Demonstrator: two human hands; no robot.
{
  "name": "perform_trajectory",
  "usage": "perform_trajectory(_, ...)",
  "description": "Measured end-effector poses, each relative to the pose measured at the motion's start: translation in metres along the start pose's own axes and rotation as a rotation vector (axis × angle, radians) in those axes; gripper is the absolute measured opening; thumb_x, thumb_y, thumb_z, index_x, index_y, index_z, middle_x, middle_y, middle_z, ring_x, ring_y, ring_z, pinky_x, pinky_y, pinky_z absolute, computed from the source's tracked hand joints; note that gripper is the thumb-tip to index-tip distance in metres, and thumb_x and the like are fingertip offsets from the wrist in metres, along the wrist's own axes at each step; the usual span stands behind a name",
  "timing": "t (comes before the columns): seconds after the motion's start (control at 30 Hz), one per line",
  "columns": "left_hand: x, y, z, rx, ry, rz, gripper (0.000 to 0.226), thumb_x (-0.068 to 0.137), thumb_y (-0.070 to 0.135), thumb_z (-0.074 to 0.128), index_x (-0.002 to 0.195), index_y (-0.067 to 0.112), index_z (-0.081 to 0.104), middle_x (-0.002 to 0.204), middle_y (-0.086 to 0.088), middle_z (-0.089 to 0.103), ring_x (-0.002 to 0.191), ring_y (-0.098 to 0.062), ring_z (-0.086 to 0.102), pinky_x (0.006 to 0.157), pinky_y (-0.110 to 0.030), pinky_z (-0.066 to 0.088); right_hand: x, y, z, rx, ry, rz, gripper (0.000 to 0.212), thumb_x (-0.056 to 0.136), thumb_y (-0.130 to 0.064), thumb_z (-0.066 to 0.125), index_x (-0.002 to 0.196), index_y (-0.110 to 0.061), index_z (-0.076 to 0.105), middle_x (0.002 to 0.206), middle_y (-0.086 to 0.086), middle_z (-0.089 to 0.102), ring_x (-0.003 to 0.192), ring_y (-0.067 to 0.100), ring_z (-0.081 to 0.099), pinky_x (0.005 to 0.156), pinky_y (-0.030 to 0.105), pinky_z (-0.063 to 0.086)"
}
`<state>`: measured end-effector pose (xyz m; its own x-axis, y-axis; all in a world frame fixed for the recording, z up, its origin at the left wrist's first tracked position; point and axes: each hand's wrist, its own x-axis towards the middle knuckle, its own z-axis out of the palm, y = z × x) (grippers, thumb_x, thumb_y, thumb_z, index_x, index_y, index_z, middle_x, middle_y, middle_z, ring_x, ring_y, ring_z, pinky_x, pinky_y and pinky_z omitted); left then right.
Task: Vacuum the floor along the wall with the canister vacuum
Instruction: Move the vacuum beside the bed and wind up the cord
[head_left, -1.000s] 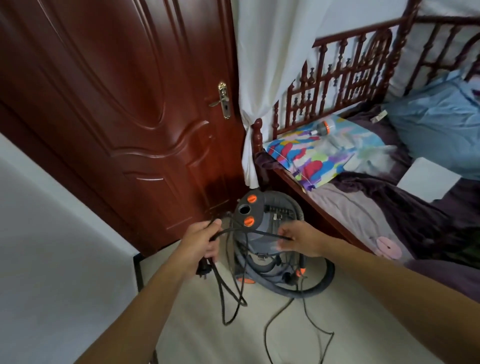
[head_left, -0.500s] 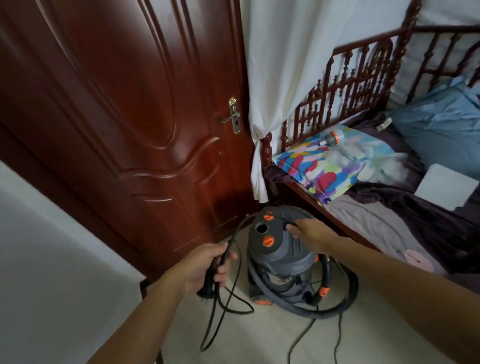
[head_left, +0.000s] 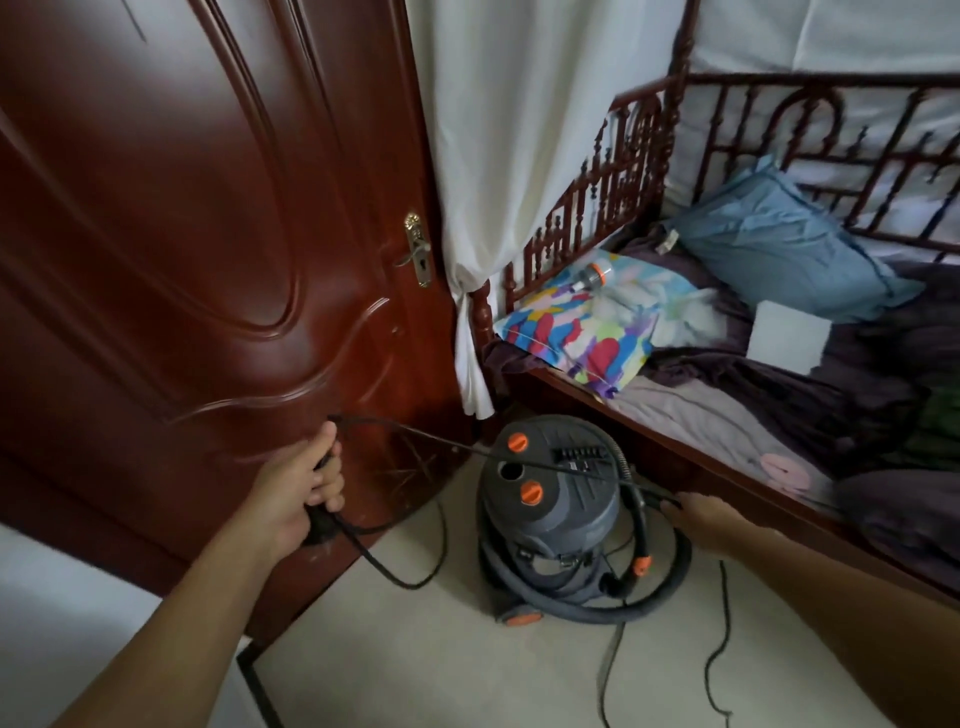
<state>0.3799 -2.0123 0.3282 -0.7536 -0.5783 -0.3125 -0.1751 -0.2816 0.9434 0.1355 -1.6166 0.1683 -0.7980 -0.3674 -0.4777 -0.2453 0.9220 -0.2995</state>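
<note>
A grey canister vacuum (head_left: 553, 512) with orange knobs stands on the pale floor between the door and the bed. Its grey hose (head_left: 654, 603) coils round the base. My left hand (head_left: 301, 493) grips a bundle of black power cord (head_left: 384, 564) with the plug at its lower end, in front of the door. One strand of cord runs taut from that hand across the vacuum's top to my right hand (head_left: 706, 519), which pinches the cord just right of the canister, low beside the bed frame.
A dark red wooden door (head_left: 208, 260) fills the left. A white curtain (head_left: 498, 156) hangs beside it. The carved wooden bed (head_left: 644, 415) with pillows and bedding lies close on the right. Loose cord (head_left: 719, 639) trails over the floor in front.
My left hand has moved left and up with the cord bundle. My right hand left the vacuum's top and went right, drawing a strand of cord taut across the canister.
</note>
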Motion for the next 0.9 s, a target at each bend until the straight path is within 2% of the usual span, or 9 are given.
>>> perform_trajectory(0.07,0.007,-0.01,0.019,0.123,-0.052,0.005,0.023,0.1,0.023,0.048,0.083,0.007,0.052,0.048,0.002,0.032,0.035,-0.008,0.025,0.038,-0.019,0.027,-0.018,-0.037,-0.016,-0.122,-0.041,-0.141,0.035,0.102,-0.048,0.037,0.122,-0.022,0.05,0.119,0.015,0.064,0.112,0.034,0.06,0.086,0.036,0.044)
perform_trajectory(0.17,0.012,-0.025,0.05,0.271,-0.106,-0.006,0.017,0.1,0.014,0.047,0.088,0.005,0.053,0.059,-0.009,0.057,0.039,-0.011,0.041,0.036,-0.02,0.028,-0.053,-0.096,-0.037,-0.198,-0.044,-0.396,0.017,0.102,-0.041,0.038,0.103,-0.024,0.041,0.099,0.011,0.064,0.088,0.03,0.059,0.071,0.035,0.04)
perform_trajectory(0.3,0.008,-0.039,0.086,0.263,-0.219,-0.089,0.015,0.103,0.016,0.041,0.098,0.007,0.052,0.083,-0.017,0.074,0.056,-0.016,0.065,0.043,-0.023,0.04,-0.096,-0.149,-0.062,0.014,0.128,-0.777,0.017,0.103,-0.025,0.048,0.102,-0.013,0.058,0.086,-0.006,0.061,0.072,0.008,0.053,0.067,0.02,0.04)
perform_trajectory(0.4,-0.002,-0.048,0.108,0.248,-0.308,-0.136,0.019,0.104,0.018,0.039,0.096,0.007,0.052,0.065,-0.018,0.068,0.05,-0.022,0.062,0.054,-0.029,0.042,-0.102,-0.161,-0.071,0.189,0.279,-0.821,0.014,0.101,-0.025,0.053,0.1,-0.014,0.061,0.078,-0.016,0.053,0.063,-0.002,0.047,0.062,0.013,0.035)
perform_trajectory(0.47,-0.006,-0.051,0.117,0.221,-0.329,-0.147,0.019,0.103,0.017,0.04,0.09,0.007,0.049,0.049,-0.007,0.047,0.038,-0.019,0.044,0.051,-0.029,0.037,-0.093,-0.152,-0.072,0.196,0.348,-0.769,0.014,0.098,-0.031,0.059,0.099,-0.018,0.062,0.074,-0.018,0.051,0.064,0.001,0.045,0.061,0.021,0.038)
perform_trajectory(0.57,-0.007,-0.04,0.123,0.207,-0.303,-0.096,0.025,0.102,0.019,0.042,0.078,0.012,0.042,0.049,0.0,0.029,0.036,-0.011,0.023,0.045,-0.026,0.03,-0.069,-0.115,-0.065,0.124,0.355,-0.604,0.02,0.09,-0.037,0.068,0.089,-0.021,0.056,0.069,-0.012,0.053,0.067,0.012,0.05,0.063,0.033,0.041)
perform_trajectory(0.67,-0.006,-0.023,0.124,0.172,-0.259,-0.013,0.029,0.102,0.021,0.043,0.074,0.013,0.042,0.048,0.002,0.025,0.037,-0.011,0.02,0.043,-0.024,0.029,-0.038,-0.059,-0.043,0.02,0.312,-0.259,0.011,0.094,-0.033,0.059,0.09,-0.023,0.056,0.087,0.002,0.065,0.088,0.028,0.06,0.066,0.032,0.04)
perform_trajectory(0.77,-0.003,-0.007,0.111,0.101,-0.167,0.051,0.031,0.102,0.023,0.045,0.072,0.015,0.042,0.045,0.004,0.025,0.036,-0.011,0.02,0.045,-0.027,0.027,-0.018,0.02,-0.015,0.031,0.227,0.111,0.011,0.094,-0.025,0.053,0.094,-0.017,0.062,0.109,0.012,0.069,0.104,0.031,0.063,0.079,0.033,0.049)
perform_trajectory(0.9,0.002,0.001,0.081,0.142,-0.011,0.088,0.033,0.101,0.026,0.047,0.071,0.016,0.041,0.044,0.005,0.025,0.034,-0.011,0.02,0.043,-0.027,0.026,-0.014,0.11,0.009,0.063,0.171,0.35,0.028,0.097,-0.025,0.051,0.113,-0.008,0.067,0.12,0.018,0.067,0.112,0.034,0.063,0.089,0.035,0.05)
